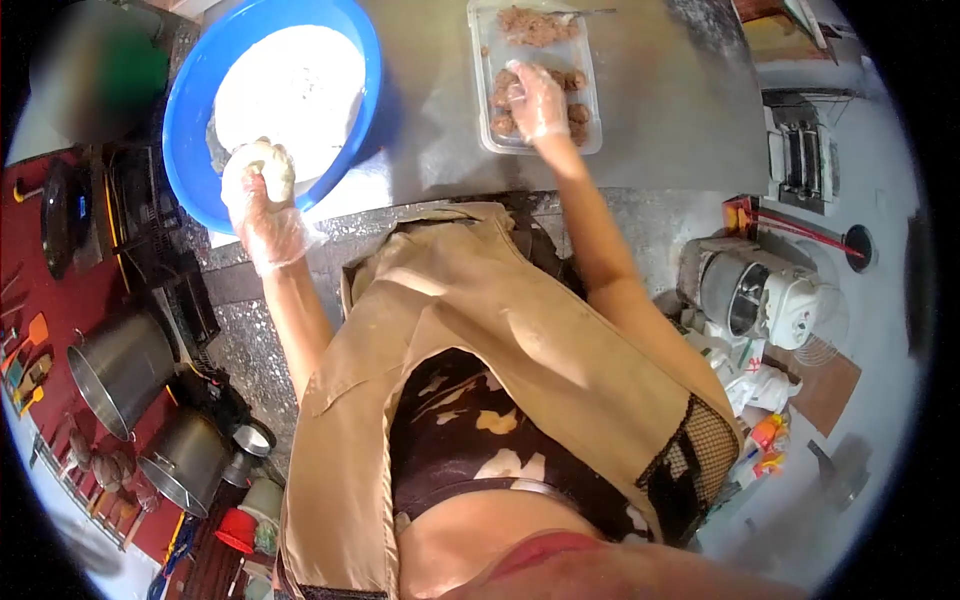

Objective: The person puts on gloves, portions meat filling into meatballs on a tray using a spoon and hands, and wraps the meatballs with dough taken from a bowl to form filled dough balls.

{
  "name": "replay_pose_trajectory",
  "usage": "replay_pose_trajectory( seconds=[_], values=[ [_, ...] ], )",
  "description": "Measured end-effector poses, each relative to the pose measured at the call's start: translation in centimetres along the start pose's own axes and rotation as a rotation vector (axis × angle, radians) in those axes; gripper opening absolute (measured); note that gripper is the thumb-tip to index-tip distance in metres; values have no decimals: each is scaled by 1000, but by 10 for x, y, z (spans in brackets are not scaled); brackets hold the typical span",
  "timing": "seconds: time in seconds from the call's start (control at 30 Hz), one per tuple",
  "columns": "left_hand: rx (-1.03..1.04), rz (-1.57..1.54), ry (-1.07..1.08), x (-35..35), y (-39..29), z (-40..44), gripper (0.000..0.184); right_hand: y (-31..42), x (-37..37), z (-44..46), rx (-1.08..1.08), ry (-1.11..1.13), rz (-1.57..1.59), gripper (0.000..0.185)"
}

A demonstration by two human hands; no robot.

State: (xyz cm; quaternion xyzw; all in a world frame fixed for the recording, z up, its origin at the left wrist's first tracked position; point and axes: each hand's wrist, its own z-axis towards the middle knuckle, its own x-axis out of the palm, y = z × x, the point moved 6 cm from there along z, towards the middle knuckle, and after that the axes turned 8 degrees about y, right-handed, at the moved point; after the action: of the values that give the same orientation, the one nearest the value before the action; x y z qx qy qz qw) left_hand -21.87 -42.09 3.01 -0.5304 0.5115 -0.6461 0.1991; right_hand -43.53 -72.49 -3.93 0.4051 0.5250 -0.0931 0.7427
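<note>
My left hand [262, 205], in a clear plastic glove, is wrapped round a piece of white dough [272, 160] at the near rim of a blue basin [372, 70]. Inside the basin lies a large white mass [290, 95], too bright to make out its texture. My right hand [540, 105], gloved likewise, reaches into a clear plastic container [592, 90]. Its fingers are curled down among several brown balls of filling [502, 125]; whatever they pinch is hidden beneath them. Loose brown filling [535, 28] sits at the container's far end, with a thin utensil handle [598, 11] beside it.
Basin and container stand on a grey metal table [430, 110], whose near edge runs close to my body. Large metal pots [125, 365] are at the left, by a red wall with hanging tools. A metal machine [735, 285] stands to the right.
</note>
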Motion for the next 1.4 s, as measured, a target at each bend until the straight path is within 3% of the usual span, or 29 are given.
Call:
replay_pose_trajectory(
  seconds=[0.03, 0.07, 0.13, 0.17, 0.2, 0.27, 0.33, 0.4, 0.43, 0.47, 0.5, 0.53, 0.6, 0.63, 0.8, 0.87, 1.0, 1.13, 1.2, 1.27, 1.3, 1.37, 1.4],
  values=[
    [0, -18, 60, 8, 2, 3, 34, -11, 1, 13, -11, 136, -140, 38],
    [1, -21, 66, 15, 2, 3, 34, -25, 2, 26, -10, 130, -142, 38],
    [-74, -40, 8, 27, 5, 1, 39, -18, 17, 38, -436, 235, -451, 41],
    [-75, -84, 38, 30, 9, 2, 39, -28, 32, 46, -332, 456, -444, 39],
    [-68, -84, 38, 31, 10, 1, 39, -31, 39, 53, -338, 451, -444, 39],
    [-145, -103, 51, 38, 15, -2, 38, -46, 75, 55, -361, 779, -578, 35],
    [-188, -139, 118, 48, 16, -8, 42, -44, 75, 57, -476, 706, -615, 29],
    [-216, -154, 169, 51, 21, -12, 46, -66, 72, 75, -466, 521, -386, 24],
    [-243, -204, 134, 52, 25, -14, 42, -72, 49, 84, -345, 385, -51, 24],
    [-245, -201, 111, 47, 33, -13, 40, -102, 47, 80, 231, 482, 711, 30],
    [-244, -209, 113, 47, 38, -12, 42, -108, 34, 91, 126, 294, 809, 36],
    [-235, -212, 109, 48, 40, -12, 43, -99, 15, 89, 253, 262, 873, 40],
    [-157, -122, 103, 64, 35, -13, 47, -80, 8, 90, 219, 293, 1557, 41],
    [-119, -150, 134, 67, 35, -10, 47, -65, 2, 90, 192, 303, 1688, 41],
    [-53, -188, 95, 71, 44, -1, 40, 46, -32, 79, 134, 236, 1646, 30],
    [-51, -169, 62, 70, 47, -2, 38, 100, -39, 68, -5, 569, 1869, 28],
    [15, -68, -17, 67, 48, -3, 31, 169, -43, 42, 15, 580, 1740, 24],
    [98, -83, -81, 56, 42, -5, 31, 203, -32, 21, -142, 458, 1493, 35],
    [113, -94, -77, 52, 33, -10, 33, 212, -36, 13, -459, 219, 974, 41],
    [-58, -641, 92, 64, 24, -18, 45, 233, -51, 6, -527, 174, 641, 45],
    [-77, -586, 58, 68, 16, -21, 64, 235, -47, 6, -531, 175, 641, 45],
    [-63, -591, 72, 68, 16, -23, 68, 242, -24, 3, -627, 300, 223, 52],
    [-51, -596, 88, 70, 16, -24, 72, 242, -21, 4, -632, 299, 220, 52]
  ],
)
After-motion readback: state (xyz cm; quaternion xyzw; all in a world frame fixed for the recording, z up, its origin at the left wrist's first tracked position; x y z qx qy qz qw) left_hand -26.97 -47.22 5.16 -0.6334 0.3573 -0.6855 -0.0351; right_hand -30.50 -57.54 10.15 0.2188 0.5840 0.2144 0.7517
